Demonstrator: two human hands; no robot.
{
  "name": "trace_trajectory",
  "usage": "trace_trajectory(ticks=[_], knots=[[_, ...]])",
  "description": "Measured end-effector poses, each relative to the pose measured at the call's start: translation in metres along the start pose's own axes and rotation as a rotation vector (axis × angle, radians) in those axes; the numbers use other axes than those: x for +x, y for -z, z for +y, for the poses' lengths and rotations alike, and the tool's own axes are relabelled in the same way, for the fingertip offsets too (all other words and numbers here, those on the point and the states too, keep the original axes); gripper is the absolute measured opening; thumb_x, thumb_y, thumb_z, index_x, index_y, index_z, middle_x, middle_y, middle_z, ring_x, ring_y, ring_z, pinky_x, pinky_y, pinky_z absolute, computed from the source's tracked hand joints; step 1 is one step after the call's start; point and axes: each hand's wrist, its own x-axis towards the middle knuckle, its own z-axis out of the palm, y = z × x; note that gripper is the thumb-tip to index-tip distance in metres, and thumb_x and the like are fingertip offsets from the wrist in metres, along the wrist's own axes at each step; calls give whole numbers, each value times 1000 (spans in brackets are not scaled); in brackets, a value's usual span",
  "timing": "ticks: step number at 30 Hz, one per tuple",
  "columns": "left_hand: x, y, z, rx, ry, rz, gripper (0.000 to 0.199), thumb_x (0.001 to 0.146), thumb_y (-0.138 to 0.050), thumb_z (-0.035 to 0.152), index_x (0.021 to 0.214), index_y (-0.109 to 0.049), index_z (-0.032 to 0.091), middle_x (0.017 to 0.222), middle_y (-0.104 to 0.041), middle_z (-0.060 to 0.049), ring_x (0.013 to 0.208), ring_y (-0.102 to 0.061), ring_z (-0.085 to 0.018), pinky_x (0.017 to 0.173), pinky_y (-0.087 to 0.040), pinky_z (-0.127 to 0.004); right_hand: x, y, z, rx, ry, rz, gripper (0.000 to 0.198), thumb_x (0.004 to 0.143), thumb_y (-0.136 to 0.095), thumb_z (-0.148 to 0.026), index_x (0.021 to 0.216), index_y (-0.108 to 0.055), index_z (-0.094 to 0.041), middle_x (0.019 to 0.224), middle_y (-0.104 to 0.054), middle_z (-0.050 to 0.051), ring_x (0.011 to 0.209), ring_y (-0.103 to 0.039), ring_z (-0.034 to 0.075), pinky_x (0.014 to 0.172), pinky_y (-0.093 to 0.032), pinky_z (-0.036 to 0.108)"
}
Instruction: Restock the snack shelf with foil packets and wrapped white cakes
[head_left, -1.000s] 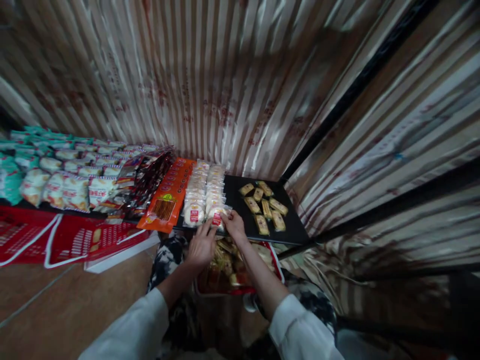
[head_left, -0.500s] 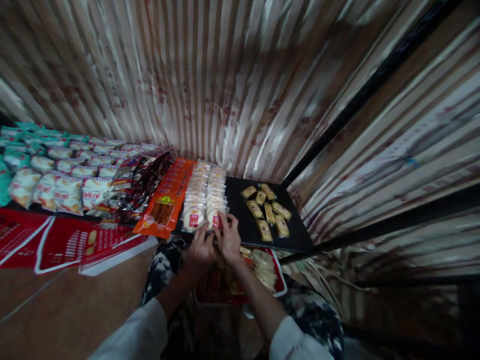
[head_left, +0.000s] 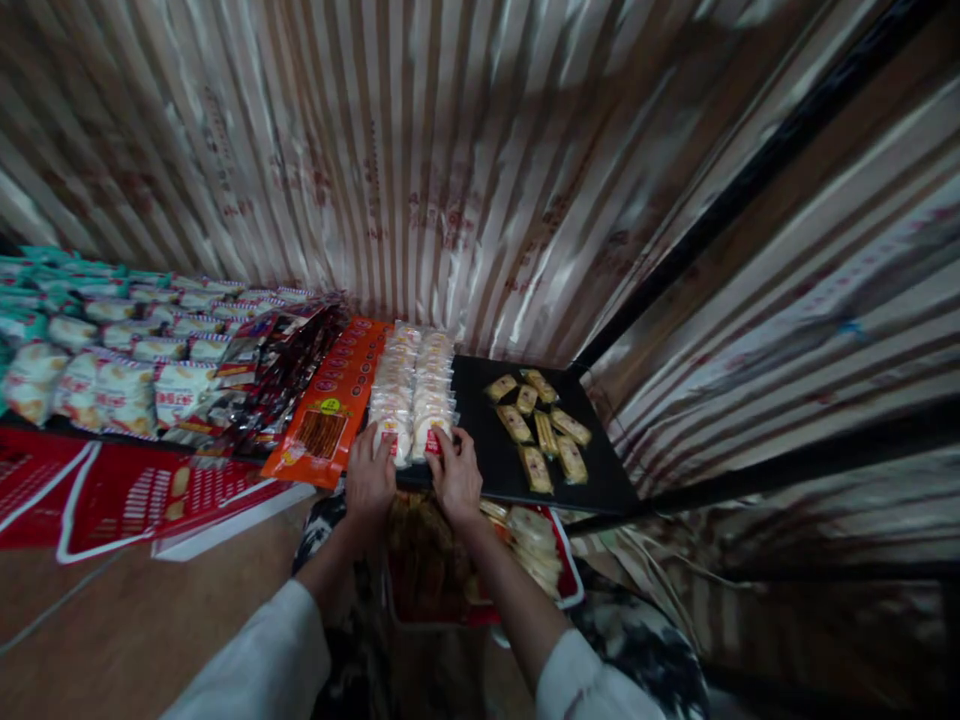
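Observation:
Two side-by-side rows of round white crackers in clear wrappers [head_left: 433,390] lie overlapped on a black shelf [head_left: 480,430]. My left hand [head_left: 370,482] is at the front of the left row, fingers apart and touching the outer edge of its nearest packet [head_left: 393,436]. At the right row, my right hand [head_left: 459,478] rests its thumb and fingertips against the front packet [head_left: 431,437], which has a red label. Both hands look open, with the fingers spread rather than closed. Right of the rows, several small yellow wrapped biscuits [head_left: 537,465] lie loosely scattered.
An orange snack bag [head_left: 322,420] adjoins the left row, then dark red packets [head_left: 289,370] and white packets [head_left: 124,395]. Below the shelf, a red tub with a white rim [head_left: 574,585] holds more wrapped snacks. Striped sheeting [head_left: 450,150] hangs behind; a black bar [head_left: 712,220] slants at right.
My left hand has moved left, away from my right hand, to the outer side of the left row. My right hand stays at the right row's front packet. The view has shifted slightly.

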Motion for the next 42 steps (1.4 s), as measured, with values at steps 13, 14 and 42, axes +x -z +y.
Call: trace_trajectory(ticks=[13, 14, 42], knots=[[5, -14, -9, -145, 21, 20, 36, 89, -39, 18, 119, -58, 18, 138, -42, -13, 128, -36, -28, 105, -34, -47, 8, -2, -4, -13, -31, -25, 41, 88, -47, -33, 129, -50, -30, 129, -42, 9, 113, -48, 25, 86, -49, 37], [5, -14, -10, -156, 22, 18, 36, 89, -39, 18, 119, -58, 18, 139, -41, -13, 129, -35, -28, 106, -33, -47, 7, -2, -4, 2, -34, -28, 41, 88, -46, -33, 129, -50, -30, 130, -42, 9, 110, -49, 24, 86, -49, 37], [-96, -5, 53, -254, -430, -249, 34, 79, -40, 2, 102, -61, 17, 120, -58, -11, 114, -51, -21, 94, -49, -41, -113, 86, 159, -235, -308, -101, 27, 87, -43, -22, 92, -69, -21, 100, -69, 7, 97, -57, 21, 85, -40, 30]])
